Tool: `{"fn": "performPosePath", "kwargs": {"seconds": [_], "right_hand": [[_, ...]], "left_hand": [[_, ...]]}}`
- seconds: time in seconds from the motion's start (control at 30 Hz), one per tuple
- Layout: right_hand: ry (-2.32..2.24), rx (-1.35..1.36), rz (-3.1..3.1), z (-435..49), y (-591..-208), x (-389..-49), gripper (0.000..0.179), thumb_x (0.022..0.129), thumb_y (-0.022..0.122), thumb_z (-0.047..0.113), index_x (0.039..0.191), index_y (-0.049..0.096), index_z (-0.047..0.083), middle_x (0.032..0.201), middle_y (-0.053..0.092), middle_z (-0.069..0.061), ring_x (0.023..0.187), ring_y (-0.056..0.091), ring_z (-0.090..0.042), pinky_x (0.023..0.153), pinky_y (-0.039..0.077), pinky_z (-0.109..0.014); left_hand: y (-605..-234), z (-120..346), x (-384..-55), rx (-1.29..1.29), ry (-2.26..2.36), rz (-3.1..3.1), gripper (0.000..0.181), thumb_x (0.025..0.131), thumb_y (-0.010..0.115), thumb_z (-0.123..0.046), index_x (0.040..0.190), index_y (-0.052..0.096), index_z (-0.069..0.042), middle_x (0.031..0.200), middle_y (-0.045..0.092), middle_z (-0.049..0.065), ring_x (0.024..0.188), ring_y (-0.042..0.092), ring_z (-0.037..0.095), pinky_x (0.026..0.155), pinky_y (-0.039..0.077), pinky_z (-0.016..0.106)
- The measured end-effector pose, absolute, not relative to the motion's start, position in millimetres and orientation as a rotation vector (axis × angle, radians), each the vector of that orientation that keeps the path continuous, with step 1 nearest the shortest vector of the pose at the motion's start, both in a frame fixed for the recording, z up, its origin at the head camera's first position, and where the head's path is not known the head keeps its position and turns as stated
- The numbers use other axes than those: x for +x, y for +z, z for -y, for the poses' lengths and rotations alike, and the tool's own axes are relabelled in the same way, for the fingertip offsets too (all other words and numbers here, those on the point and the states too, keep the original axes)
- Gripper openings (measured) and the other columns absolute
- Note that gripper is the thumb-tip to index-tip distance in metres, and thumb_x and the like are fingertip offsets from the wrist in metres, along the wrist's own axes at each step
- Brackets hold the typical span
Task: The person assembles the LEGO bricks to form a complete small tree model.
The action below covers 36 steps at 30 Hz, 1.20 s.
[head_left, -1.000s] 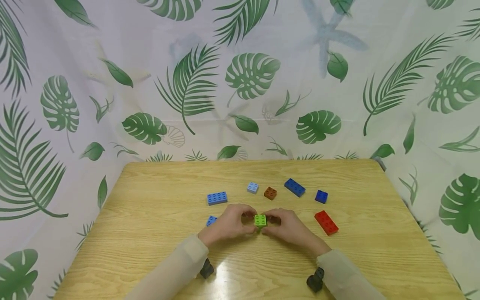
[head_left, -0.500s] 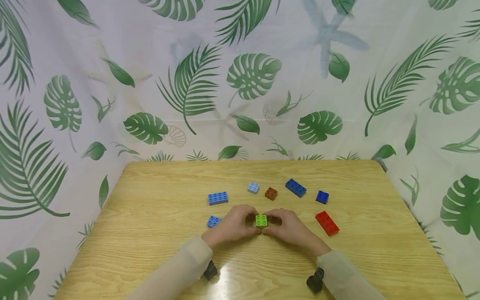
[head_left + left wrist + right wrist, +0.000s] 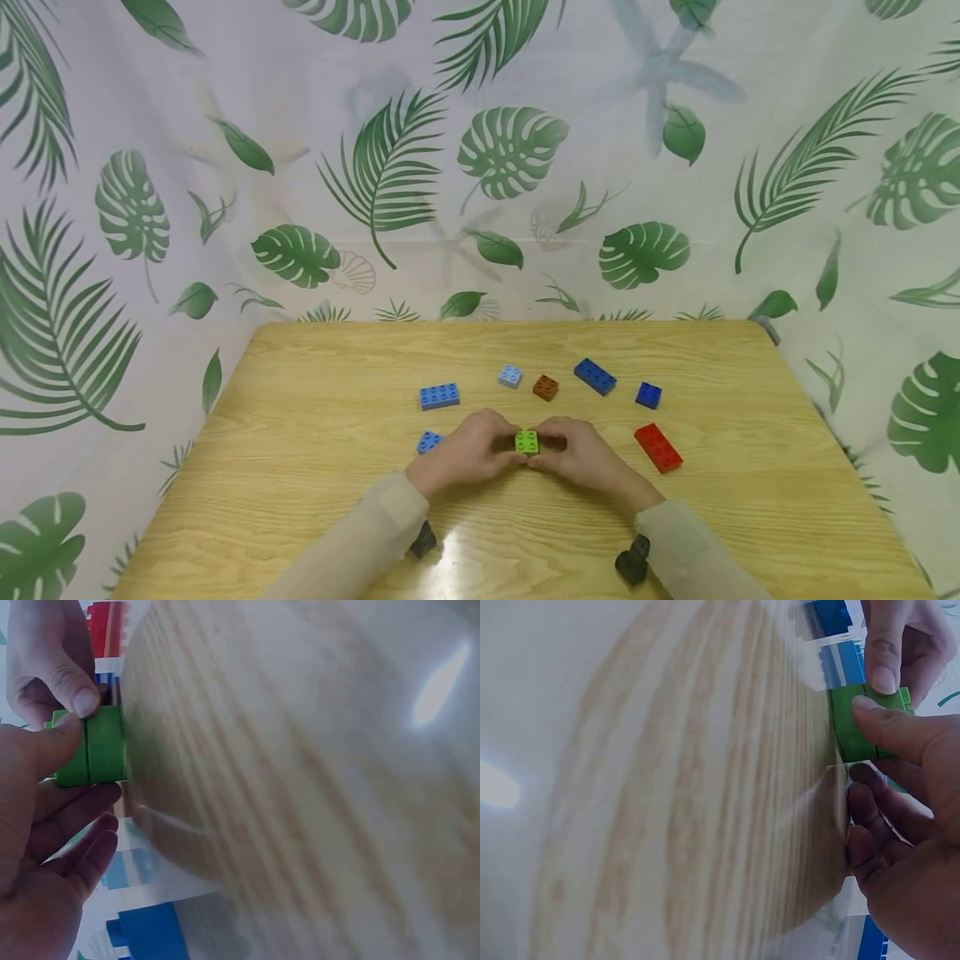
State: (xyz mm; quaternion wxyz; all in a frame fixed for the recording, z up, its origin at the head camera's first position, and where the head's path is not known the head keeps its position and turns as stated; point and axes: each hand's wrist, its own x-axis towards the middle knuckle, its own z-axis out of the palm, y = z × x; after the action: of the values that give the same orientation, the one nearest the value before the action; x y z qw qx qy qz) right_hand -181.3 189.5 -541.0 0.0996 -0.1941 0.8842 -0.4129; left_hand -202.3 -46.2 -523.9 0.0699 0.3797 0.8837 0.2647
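Two lime-green toy bricks (image 3: 527,442) stand stacked on the table in front of me, one on top of the other. A thin seam between the green bricks (image 3: 105,746) shows in the left wrist view. My left hand (image 3: 474,448) pinches the stack from the left, its thumb against the upper brick. From the other side my right hand (image 3: 579,451) grips it between thumb and fingers. In the right wrist view, both thumbs lie on the near face of the bricks (image 3: 847,729). Studs on top remain visible from above.
Around the hands lie a blue long brick (image 3: 439,397), a partly covered blue brick (image 3: 429,442), a light blue brick (image 3: 511,376), a brown brick (image 3: 546,387), a dark blue long brick (image 3: 595,377), a small dark blue brick (image 3: 648,395) and a red brick (image 3: 658,447).
My left wrist has shifted slightly to the right, while both hands keep hold of the green bricks. The whole head view has drifted a little; the loose bricks have stayed in place.
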Motion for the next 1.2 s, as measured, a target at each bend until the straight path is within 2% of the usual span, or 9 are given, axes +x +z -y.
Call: {"fn": "performPosePath", "kwargs": {"seconds": [0.17, 0.3, 0.5, 0.7, 0.83, 0.97, 1.07, 1.2], "right_hand": [[-1.197, -0.593, -2.611, -190.6, -538.3, -180.7, 0.045, 0.093, 0.083, 0.028, 0.132, 0.074, 0.006, 0.109, 0.067, 0.004, 0.101, 0.059, -0.012, 0.087, 0.049, -0.027], [-1.192, -0.646, -2.634, -191.2, -536.0, -180.9, 0.045, 0.093, 0.083, 0.025, 0.13, 0.074, 0.003, 0.105, 0.068, 0.003, 0.093, 0.056, -0.01, 0.08, 0.045, -0.023], [-1.182, -0.659, -2.66, -189.8, -536.8, -183.1, 0.043, 0.093, 0.083, 0.027, 0.128, 0.076, 0.004, 0.107, 0.071, 0.003, 0.097, 0.059, -0.011, 0.083, 0.049, -0.026], [-1.149, -0.649, -2.615, -193.7, -535.7, -187.2, 0.04, 0.094, 0.082, 0.028, 0.131, 0.074, 0.014, 0.115, 0.072, 0.005, 0.103, 0.062, -0.011, 0.091, 0.052, -0.03], [-1.223, -0.482, -2.531, -201.5, -526.6, -193.2, 0.046, 0.092, 0.078, 0.014, 0.137, 0.069, 0.009, 0.12, 0.072, -0.003, 0.101, 0.062, -0.017, 0.088, 0.052, -0.032], [-1.295, -0.269, -2.61, -204.7, -524.1, -203.8, 0.041, 0.097, 0.074, 0.021, 0.137, 0.068, 0.013, 0.12, 0.071, -0.006, 0.099, 0.063, -0.02, 0.087, 0.052, -0.036], [-1.316, -0.172, -2.713, -205.5, -529.2, -213.3, 0.041, 0.099, 0.073, 0.028, 0.137, 0.066, 0.015, 0.122, 0.068, -0.008, 0.1, 0.064, -0.02, 0.088, 0.053, -0.038], [-1.313, -0.178, -2.793, -206.1, -535.3, -224.2, 0.048, 0.099, 0.074, 0.024, 0.143, 0.061, 0.009, 0.126, 0.064, -0.014, 0.093, 0.064, -0.02, 0.081, 0.053, -0.037]], "left_hand": [[-520.6, 41.5, -203.7, 1.187, 0.671, -2.666, 0.038, 0.103, 0.071, -0.032, 0.131, 0.074, -0.006, 0.116, 0.075, 0.006, 0.111, 0.063, 0.017, 0.098, 0.053, 0.03], [-518.2, 39.6, -204.1, 1.213, 0.647, -2.668, 0.034, 0.103, 0.071, -0.031, 0.127, 0.075, -0.008, 0.115, 0.075, 0.005, 0.11, 0.062, 0.016, 0.095, 0.054, 0.029], [-517.0, 40.1, -207.4, 1.177, 0.655, -2.672, 0.037, 0.101, 0.074, -0.032, 0.127, 0.075, -0.006, 0.113, 0.075, 0.005, 0.108, 0.063, 0.017, 0.095, 0.054, 0.03], [-521.1, 42.7, -210.2, 1.084, 0.766, -2.666, 0.031, 0.094, 0.081, -0.03, 0.117, 0.076, -0.01, 0.108, 0.075, 0.001, 0.102, 0.064, 0.013, 0.096, 0.05, 0.031], [-523.0, 42.8, -209.9, 1.08, 0.795, -2.649, 0.033, 0.093, 0.083, -0.032, 0.118, 0.076, -0.011, 0.109, 0.075, 0.001, 0.101, 0.064, 0.013, 0.096, 0.05, 0.031], [-523.3, 42.8, -209.0, 1.063, 0.807, -2.645, 0.036, 0.092, 0.084, -0.031, 0.12, 0.075, -0.01, 0.11, 0.075, 0.001, 0.102, 0.064, 0.013, 0.097, 0.051, 0.031], [-524.3, 42.9, -209.5, 1.068, 0.822, -2.634, 0.034, 0.091, 0.084, -0.03, 0.118, 0.075, -0.01, 0.107, 0.075, 0.001, 0.098, 0.063, 0.013, 0.092, 0.051, 0.028], [-527.3, 43.4, -211.4, 1.066, 0.888, -2.579, 0.029, 0.091, 0.085, -0.027, 0.111, 0.073, -0.011, 0.093, 0.071, 0.001, 0.084, 0.06, 0.01, 0.077, 0.049, 0.022]]}}
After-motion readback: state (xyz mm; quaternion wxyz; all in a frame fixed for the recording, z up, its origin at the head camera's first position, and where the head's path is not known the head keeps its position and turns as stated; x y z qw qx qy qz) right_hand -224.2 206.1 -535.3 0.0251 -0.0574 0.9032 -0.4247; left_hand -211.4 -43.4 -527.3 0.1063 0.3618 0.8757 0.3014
